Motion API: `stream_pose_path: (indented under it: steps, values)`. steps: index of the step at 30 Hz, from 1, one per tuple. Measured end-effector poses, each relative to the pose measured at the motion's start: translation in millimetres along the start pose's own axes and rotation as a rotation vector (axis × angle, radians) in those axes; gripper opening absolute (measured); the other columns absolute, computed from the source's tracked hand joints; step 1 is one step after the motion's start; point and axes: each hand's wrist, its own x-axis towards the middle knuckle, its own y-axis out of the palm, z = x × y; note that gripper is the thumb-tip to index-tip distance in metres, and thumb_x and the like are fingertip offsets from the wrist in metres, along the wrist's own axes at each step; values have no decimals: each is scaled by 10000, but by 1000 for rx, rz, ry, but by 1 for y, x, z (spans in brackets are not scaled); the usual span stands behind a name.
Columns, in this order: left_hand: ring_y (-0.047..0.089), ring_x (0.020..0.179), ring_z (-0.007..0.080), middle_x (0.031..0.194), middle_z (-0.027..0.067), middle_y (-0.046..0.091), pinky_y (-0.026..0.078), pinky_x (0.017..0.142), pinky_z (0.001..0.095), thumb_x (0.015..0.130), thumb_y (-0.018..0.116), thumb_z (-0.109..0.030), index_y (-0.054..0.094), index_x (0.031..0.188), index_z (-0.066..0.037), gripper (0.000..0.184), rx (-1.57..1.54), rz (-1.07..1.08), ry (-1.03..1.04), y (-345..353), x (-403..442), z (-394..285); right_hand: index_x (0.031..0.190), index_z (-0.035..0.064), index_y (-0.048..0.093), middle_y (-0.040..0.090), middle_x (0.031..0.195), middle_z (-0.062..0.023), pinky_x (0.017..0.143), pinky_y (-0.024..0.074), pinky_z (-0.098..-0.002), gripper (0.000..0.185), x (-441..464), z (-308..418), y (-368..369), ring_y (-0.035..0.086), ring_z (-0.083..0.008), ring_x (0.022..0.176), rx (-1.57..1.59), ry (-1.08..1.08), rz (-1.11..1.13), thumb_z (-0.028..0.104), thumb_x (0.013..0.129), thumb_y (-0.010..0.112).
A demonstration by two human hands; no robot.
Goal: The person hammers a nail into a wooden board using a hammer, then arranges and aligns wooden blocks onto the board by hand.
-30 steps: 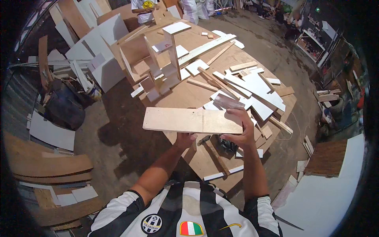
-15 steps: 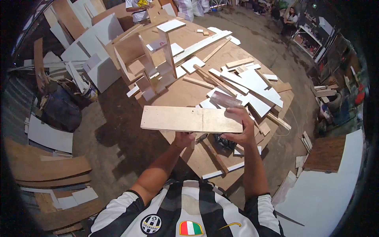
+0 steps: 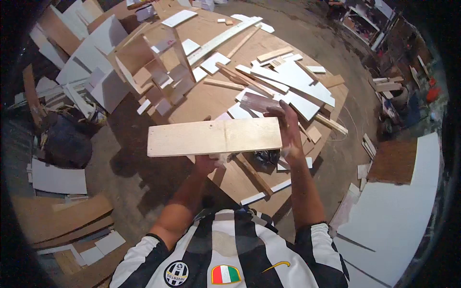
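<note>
Workshop desk (image 3: 189, 110) carries offcuts (image 3: 294, 77); plank (image 3: 213, 138) sits above desk's near side, left hand (image 3: 205, 164) has fingers wrapped round it, right hand (image 3: 290, 130) is at its end, can't tell if gripping; best support both ends evenly.

Pale rect. wood board (image 3: 213, 138), w/ faint line across face, held up approx. level nr. table (image 3: 189, 113).
</note>
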Motion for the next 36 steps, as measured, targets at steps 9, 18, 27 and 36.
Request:
stream_pose_path:
  steps: [9, 18, 27, 36]
  values:
    - [593, 1088, 177, 1218, 46, 606, 495, 947, 378, 763, 838, -82, 512, 1318, -53, 645, 304, -337, -175, -39, -32, 33, 1155, 2, 709, 737, 1035, -161, 876, 555, -379, 304, -78, -189, -111, 718, -252, 942, -782, 366, -392, 199, 933, 641]
    - [587, 1108, 183, 1230, 51, 604, 489, 962, 386, 754, 851, -102, 508, 1330, -53, 673, 402, -451, -216, -65, -43, 33, 1117, -28, 684, 661, 1113, -258, 904, 524, -515, 257, -90, -294, -151, 643, -461, 1037, -1234, 587, -268, 79, 907, 582]
    - [582, 1127, 189, 1242, 55, 602, 482, 978, 394, 744, 865, -123, 505, 1342, -52, 702, 426, -459, -311, -64, -70, 36, 1031, 18, 719, 692, 1070, -208, 887, 545, -495, 201, -78, -267, -137, 677, -425, 1002, -1326, 928, -266, 136, 906, 615]
    - [576, 1146, 196, 1254, 60, 600, 476, 994, 403, 735, 879, -143, 501, 1355, -52, 731, 431, -461, -321, -63, -73, 43, 1070, 5, 768, 770, 927, -122, 760, 540, -354, 295, -112, -274, -176, 710, -208, 816, -559, 808, -327, 185, 836, 774]
